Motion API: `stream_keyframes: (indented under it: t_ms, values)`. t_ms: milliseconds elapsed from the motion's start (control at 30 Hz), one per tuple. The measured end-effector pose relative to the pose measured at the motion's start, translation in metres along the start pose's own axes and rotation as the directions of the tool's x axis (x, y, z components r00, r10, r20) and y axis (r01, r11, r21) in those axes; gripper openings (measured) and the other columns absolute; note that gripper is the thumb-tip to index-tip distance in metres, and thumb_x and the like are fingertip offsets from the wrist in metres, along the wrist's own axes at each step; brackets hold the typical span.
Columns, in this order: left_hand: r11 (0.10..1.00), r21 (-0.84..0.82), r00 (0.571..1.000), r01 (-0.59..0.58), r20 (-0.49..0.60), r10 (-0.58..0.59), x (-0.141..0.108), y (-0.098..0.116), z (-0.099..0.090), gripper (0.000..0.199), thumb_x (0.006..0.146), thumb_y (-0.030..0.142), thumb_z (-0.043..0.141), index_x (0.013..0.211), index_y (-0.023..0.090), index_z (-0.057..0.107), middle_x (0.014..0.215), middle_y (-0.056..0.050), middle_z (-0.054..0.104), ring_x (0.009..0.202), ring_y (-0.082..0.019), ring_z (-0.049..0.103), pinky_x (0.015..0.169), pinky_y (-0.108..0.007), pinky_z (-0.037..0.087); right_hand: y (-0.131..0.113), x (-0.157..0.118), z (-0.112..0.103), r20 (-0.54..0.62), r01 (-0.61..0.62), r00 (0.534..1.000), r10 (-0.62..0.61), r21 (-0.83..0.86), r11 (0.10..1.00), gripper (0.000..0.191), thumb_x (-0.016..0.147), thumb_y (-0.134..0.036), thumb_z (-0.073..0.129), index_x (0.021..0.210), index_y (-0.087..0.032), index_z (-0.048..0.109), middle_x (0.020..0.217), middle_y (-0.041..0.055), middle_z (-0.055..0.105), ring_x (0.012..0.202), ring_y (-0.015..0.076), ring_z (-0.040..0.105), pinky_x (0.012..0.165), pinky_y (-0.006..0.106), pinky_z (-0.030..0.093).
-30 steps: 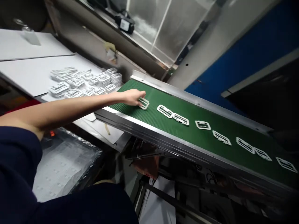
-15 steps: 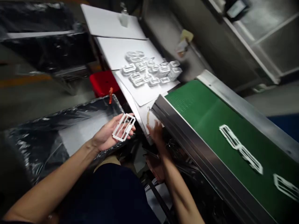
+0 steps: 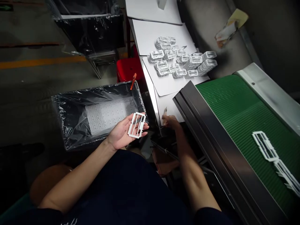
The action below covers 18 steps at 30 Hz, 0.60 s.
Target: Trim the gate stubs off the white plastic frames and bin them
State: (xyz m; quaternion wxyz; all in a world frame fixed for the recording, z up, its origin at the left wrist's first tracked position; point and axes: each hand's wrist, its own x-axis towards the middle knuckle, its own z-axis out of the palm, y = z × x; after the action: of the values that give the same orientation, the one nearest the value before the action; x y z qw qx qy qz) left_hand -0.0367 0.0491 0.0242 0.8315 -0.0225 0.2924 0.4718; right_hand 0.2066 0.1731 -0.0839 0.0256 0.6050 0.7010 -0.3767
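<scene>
My left hand [image 3: 123, 132], palm up, holds a white plastic frame [image 3: 136, 125] with long slots across it. The frame rests against the fingers, and the thumb is at its upper edge. On the white table edge, my right hand [image 3: 171, 121] has its fingers closed on a slim tan-handled tool [image 3: 165, 110]; most of the tool is hidden by the hand, so its kind is unclear. Beyond the hands, stacks of similar white frames [image 3: 180, 73] stand on white sheets [image 3: 161, 87].
A bin lined with black plastic [image 3: 70, 122], holding rows of white parts, is below left, with an orange clip-like object [image 3: 133, 81] at its corner. A red stool [image 3: 127, 68] stands behind it. On the right, a green conveyor belt [image 3: 225, 106] carries loose white frames [image 3: 264, 145].
My right hand has reached the tan-handled tool on the table and closed on it. The left hand still holds the frame. The view has shifted, and the frames on the belt appear further right.
</scene>
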Motion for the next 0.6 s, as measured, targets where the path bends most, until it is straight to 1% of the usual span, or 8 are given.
stream_keyframes:
  t_ms: [33, 100, 167, 233, 300, 367, 500, 600]
  values:
    - [1.000, -0.006, 1.000, 0.002, -0.002, -0.002, 0.000, -0.003, 0.001, 0.041, 0.095, 0.029, 0.030, 0.128, 0.011, 0.048, 0.095, -0.015, 0.066, 0.093, -0.025, 0.062, 0.082, -0.042, 0.050, 0.000, -0.014, 0.008, 0.004, -0.027, 1.000, 0.027, 0.129, 0.991, 0.026, 0.079, -0.035, 0.042, 0.075, -0.014, 0.057, 0.066, 0.0056, 0.061, 0.062, 0.0169, 0.062, 0.059, 0.029, 0.048]
    - [1.000, -0.014, 1.000, 0.007, 0.005, -0.007, 0.001, -0.008, 0.003, 0.040, 0.095, 0.029, 0.030, 0.126, 0.011, 0.049, 0.096, -0.016, 0.066, 0.093, -0.026, 0.063, 0.083, -0.043, 0.050, -0.001, -0.046, 0.027, -0.004, -0.065, 0.997, 0.073, 0.390, 0.919, 0.021, 0.076, -0.033, 0.039, 0.073, -0.017, 0.051, 0.062, 0.0029, 0.058, 0.054, 0.0146, 0.059, 0.053, 0.027, 0.047]
    - [1.000, -0.008, 1.000, 0.005, 0.016, -0.005, 0.002, -0.015, 0.007, 0.040, 0.095, 0.029, 0.030, 0.125, 0.011, 0.050, 0.096, -0.016, 0.066, 0.094, -0.026, 0.062, 0.084, -0.044, 0.049, -0.006, -0.082, 0.047, -0.042, -0.060, 0.994, 0.104, 0.590, 0.805, 0.017, 0.074, -0.034, 0.037, 0.073, -0.019, 0.045, 0.060, -0.0006, 0.052, 0.048, 0.0114, 0.052, 0.048, 0.024, 0.044]
    - [1.000, 0.013, 1.000, -0.001, 0.020, 0.001, 0.003, -0.021, 0.012, 0.040, 0.095, 0.028, 0.030, 0.125, 0.011, 0.050, 0.096, -0.016, 0.066, 0.094, -0.026, 0.062, 0.085, -0.044, 0.049, -0.013, -0.116, 0.062, -0.090, -0.030, 0.986, 0.139, 0.729, 0.684, 0.016, 0.075, -0.036, 0.038, 0.074, -0.020, 0.040, 0.057, -0.0041, 0.044, 0.043, 0.0084, 0.042, 0.042, 0.021, 0.038]
    - [0.999, 0.038, 1.000, -0.006, 0.014, 0.005, 0.004, -0.028, 0.019, 0.040, 0.096, 0.027, 0.029, 0.124, 0.010, 0.051, 0.095, -0.016, 0.066, 0.093, -0.026, 0.063, 0.084, -0.042, 0.050, -0.022, -0.144, 0.071, -0.132, 0.009, 0.976, 0.171, 0.814, 0.581, 0.018, 0.076, -0.039, 0.042, 0.075, -0.021, 0.039, 0.057, -0.0065, 0.037, 0.041, 0.0068, 0.034, 0.040, 0.020, 0.032]
    - [0.998, 0.057, 1.000, -0.005, 0.005, 0.004, 0.004, -0.035, 0.026, 0.040, 0.096, 0.027, 0.028, 0.122, 0.010, 0.052, 0.094, -0.016, 0.066, 0.092, -0.025, 0.063, 0.083, -0.039, 0.050, -0.033, -0.166, 0.074, -0.164, 0.045, 0.968, 0.190, 0.859, 0.510, 0.021, 0.078, -0.041, 0.048, 0.077, -0.021, 0.040, 0.057, -0.0074, 0.035, 0.042, 0.0064, 0.032, 0.041, 0.020, 0.032]
    - [0.997, 0.073, 1.000, 0.009, 0.015, -0.010, 0.002, -0.049, 0.035, 0.039, 0.096, 0.027, 0.028, 0.119, 0.010, 0.054, 0.093, -0.015, 0.066, 0.092, -0.024, 0.063, 0.084, -0.038, 0.049, -0.059, -0.192, 0.070, -0.299, 0.210, 0.936, 0.187, 0.898, 0.386, 0.019, 0.077, -0.034, 0.060, 0.081, -0.020, 0.048, 0.065, -0.0038, 0.050, 0.055, 0.0095, 0.046, 0.055, 0.023, 0.041]
    - [0.997, 0.071, 0.999, 0.022, 0.043, -0.025, 0.000, -0.057, 0.037, 0.038, 0.095, 0.028, 0.029, 0.118, 0.011, 0.055, 0.092, -0.014, 0.066, 0.091, -0.024, 0.063, 0.084, -0.038, 0.049, -0.074, -0.201, 0.063, -0.358, 0.289, 0.921, 0.152, 0.892, 0.348, 0.015, 0.076, -0.030, 0.062, 0.082, -0.020, 0.052, 0.074, -0.0005, 0.059, 0.065, 0.0129, 0.054, 0.064, 0.027, 0.046]
